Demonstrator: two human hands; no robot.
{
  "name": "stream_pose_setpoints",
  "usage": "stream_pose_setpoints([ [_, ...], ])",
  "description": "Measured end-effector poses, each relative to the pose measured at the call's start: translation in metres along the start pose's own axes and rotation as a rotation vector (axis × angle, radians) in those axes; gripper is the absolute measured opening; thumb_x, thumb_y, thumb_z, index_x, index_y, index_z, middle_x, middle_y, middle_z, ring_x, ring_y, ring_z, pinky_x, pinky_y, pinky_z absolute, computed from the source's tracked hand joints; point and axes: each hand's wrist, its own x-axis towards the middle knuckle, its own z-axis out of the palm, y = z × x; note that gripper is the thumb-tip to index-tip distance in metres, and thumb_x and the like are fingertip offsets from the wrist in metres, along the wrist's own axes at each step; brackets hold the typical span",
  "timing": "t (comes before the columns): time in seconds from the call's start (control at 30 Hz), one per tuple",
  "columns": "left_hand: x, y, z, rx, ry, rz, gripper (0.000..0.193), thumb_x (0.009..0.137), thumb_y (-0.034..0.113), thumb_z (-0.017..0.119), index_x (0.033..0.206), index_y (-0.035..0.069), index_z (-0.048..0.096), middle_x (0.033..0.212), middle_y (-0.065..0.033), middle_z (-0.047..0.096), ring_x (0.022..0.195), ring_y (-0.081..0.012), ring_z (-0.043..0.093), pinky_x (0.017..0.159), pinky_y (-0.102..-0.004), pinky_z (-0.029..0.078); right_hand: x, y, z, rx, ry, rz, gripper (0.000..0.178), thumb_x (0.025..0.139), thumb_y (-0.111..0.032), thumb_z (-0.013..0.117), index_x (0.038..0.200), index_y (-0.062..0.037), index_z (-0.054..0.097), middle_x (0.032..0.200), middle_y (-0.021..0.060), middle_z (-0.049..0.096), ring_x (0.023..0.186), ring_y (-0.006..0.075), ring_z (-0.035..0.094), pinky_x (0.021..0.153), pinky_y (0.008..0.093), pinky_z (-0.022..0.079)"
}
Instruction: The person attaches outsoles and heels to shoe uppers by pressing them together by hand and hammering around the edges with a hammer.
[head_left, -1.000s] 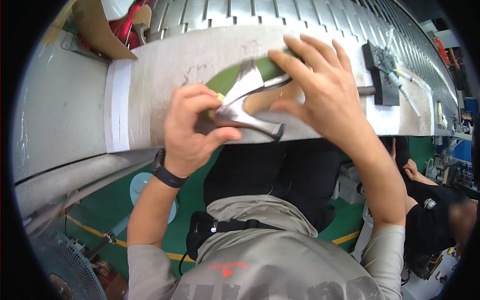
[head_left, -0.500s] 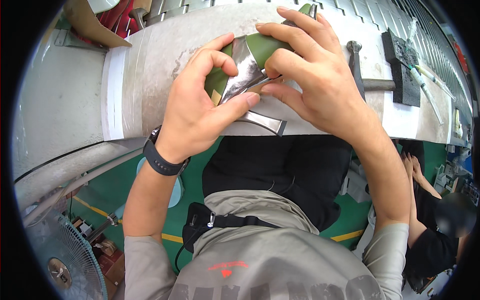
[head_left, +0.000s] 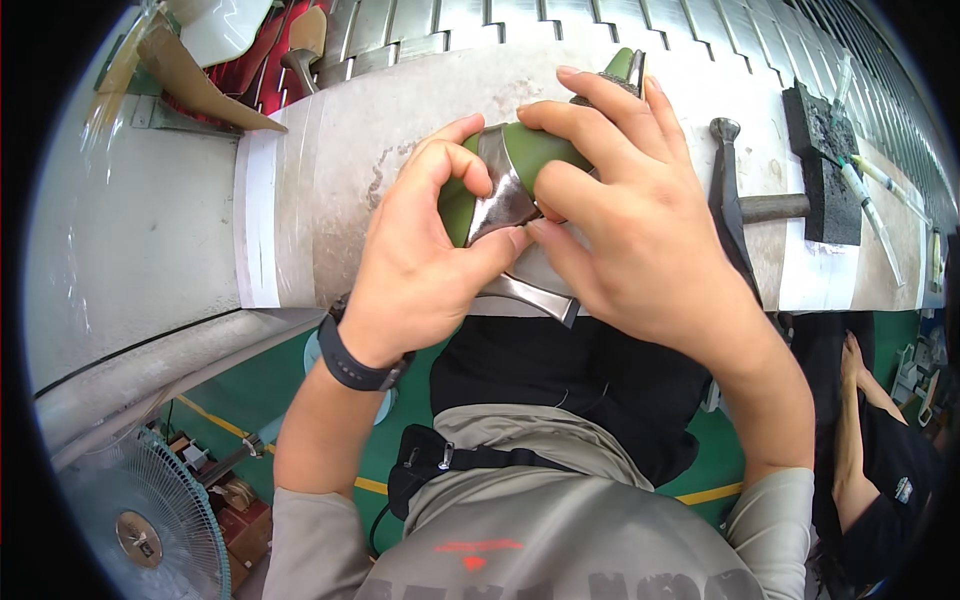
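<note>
A curved piece of olive green and mirror-bright metal lies low over the work surface, gripped between my hands. My left hand holds its left side, thumb below and curled fingers on the green part. My right hand covers its right part, with thumb and forefinger pinched near the left thumb tip at the lower edge of the shiny area. Anything tiny between those fingertips is hidden. A shiny metal strip with a squared end sticks out below the hands. Beyond my right fingers shows a green tip with a metal edge.
On the right lies a hammer, its wooden handle reaching a black block. Syringes rest beside that block. Cardboard and tools stand at the far left. A fan is at lower left; another person's arm at right.
The whole view has shifted, so bench and hands appear lower and slightly right. My right thumb and forefinger have come closer to my left thumb on the metal piece.
</note>
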Motion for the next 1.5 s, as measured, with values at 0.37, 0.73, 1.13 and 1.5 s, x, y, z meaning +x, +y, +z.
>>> stream_pose_setpoints([
  [0.37,0.008,0.005,-0.01,0.1,-0.073,0.088,0.043,0.083,0.008,0.081,0.116,0.007,0.053,0.157,-0.0272,0.05,0.143,-0.0258,0.049,0.12,-0.0377,0.036,-0.006,0.025,-0.004,0.043,0.019,-0.103,0.03,0.075,-0.01,0.087,0.092,-0.0085,0.062,0.148,0.0113,0.062,0.146,0.0388,0.05,0.12,0.0643,0.035],
  [0.73,0.018,0.002,-0.012,0.155,-0.176,0.164,0.041,0.084,0.011,0.085,0.108,0.006,0.053,0.154,-0.0213,0.053,0.133,-0.0233,0.054,0.112,-0.0358,0.042,-0.007,0.029,0.005,0.001,0.082,-0.141,0.034,0.071,-0.017,0.088,0.086,-0.0105,0.059,0.145,0.0113,0.064,0.143,0.0371,0.053,0.119,0.0643,0.036],
  [1.13,0.017,0.002,-0.004,0.413,-0.16,0.308,0.035,0.083,0.003,0.081,0.1,0.005,0.05,0.15,-0.0314,0.051,0.13,-0.0363,0.058,0.107,-0.0387,0.046,-0.013,0.038,0.017,-0.006,0.121,-0.179,0.031,0.076,-0.023,0.085,0.087,-0.0107,0.059,0.141,0.0114,0.068,0.142,0.0368,0.054,0.123,0.0667,0.028],
  [1.5,0.015,-0.006,0.008,0.3,-0.013,0.331,0.035,0.081,0.005,0.075,0.109,0.004,0.054,0.126,-0.0224,0.06,0.136,-0.0459,0.054,0.109,-0.0526,0.042,0.008,0.01,-0.011,0.025,-0.03,0.016,0.031,0.072,-0.007,0.084,0.097,-0.0063,0.065,0.139,0.013,0.068,0.136,0.0411,0.057,0.117,0.0638,0.039],
])
